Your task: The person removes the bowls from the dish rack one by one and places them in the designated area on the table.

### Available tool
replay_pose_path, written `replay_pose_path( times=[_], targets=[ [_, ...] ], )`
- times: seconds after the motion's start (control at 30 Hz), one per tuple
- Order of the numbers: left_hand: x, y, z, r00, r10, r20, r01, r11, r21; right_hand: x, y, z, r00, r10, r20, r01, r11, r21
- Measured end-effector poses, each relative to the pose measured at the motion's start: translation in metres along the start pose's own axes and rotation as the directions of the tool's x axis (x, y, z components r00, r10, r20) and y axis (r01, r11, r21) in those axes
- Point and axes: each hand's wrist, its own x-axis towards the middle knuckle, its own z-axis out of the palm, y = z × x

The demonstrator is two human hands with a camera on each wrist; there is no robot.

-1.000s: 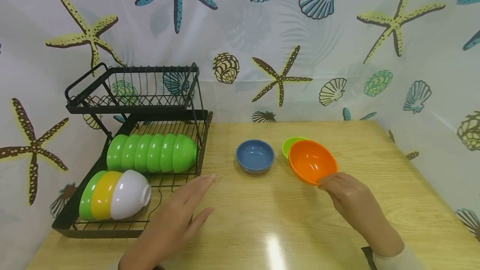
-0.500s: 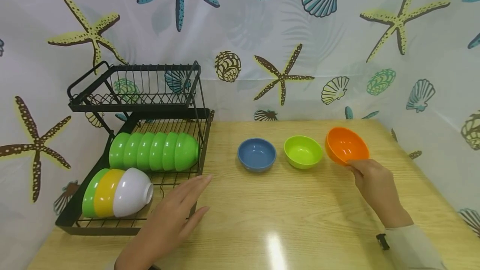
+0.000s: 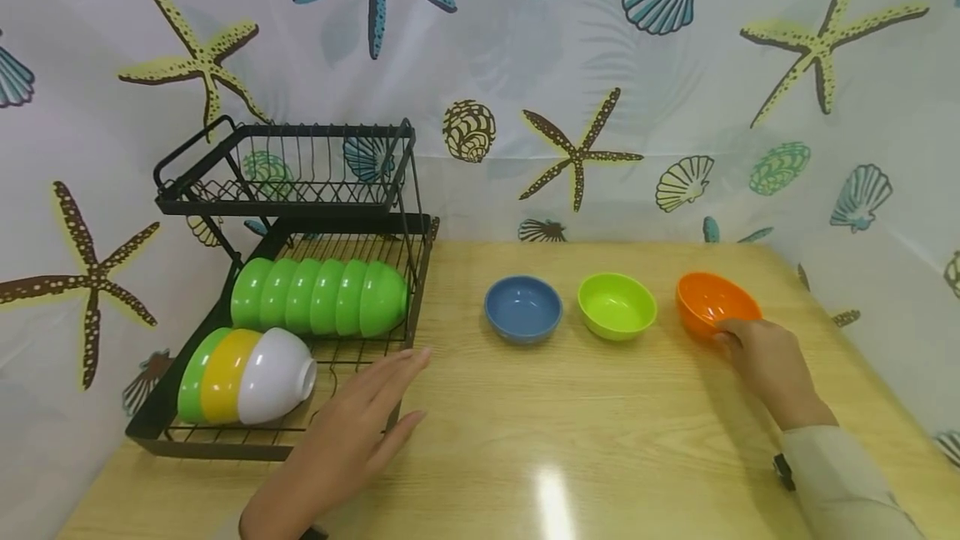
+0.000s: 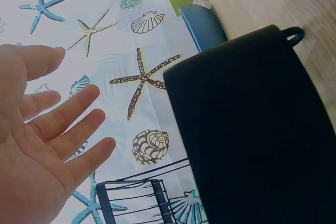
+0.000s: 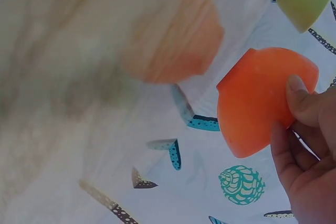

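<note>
My right hand pinches the near rim of an orange bowl at the right of the table. In the right wrist view the thumb lies on the outside of the orange bowl, which is tilted. To its left, a lime green bowl and a blue bowl stand upright in a row, apart from each other. My left hand hovers beside the dish rack's right front corner, fingers straight and holding nothing; the left wrist view shows its bare palm.
A black two-tier dish rack stands at the left. Its lower tier bears a row of green bowls, with a green, a yellow and a white bowl in front. A patterned curtain hangs behind the wooden table.
My right hand has carried the orange bowl rightward and lowered it toward the table, uncovering the lime green bowl. My left hand has stayed almost still.
</note>
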Motion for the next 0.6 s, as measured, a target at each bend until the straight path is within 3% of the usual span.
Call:
replay_pose_path(
  times=[0.4, 0.6],
  targets=[
    [0.0004, -0.0002, 0.0054, 1.0, -0.003, 0.014, 0.003, 1.0, -0.001, 0.0049, 0.0061, 0.0021, 0.994, 0.046, 0.096, -0.048, 0.999, 0.016],
    [0.001, -0.0015, 0.0034, 0.995, -0.085, 0.059, 0.084, 0.996, 0.006, 0.0084, 0.0047, 0.0014, 0.988, 0.063, 0.143, -0.062, 0.998, -0.012]
  ],
)
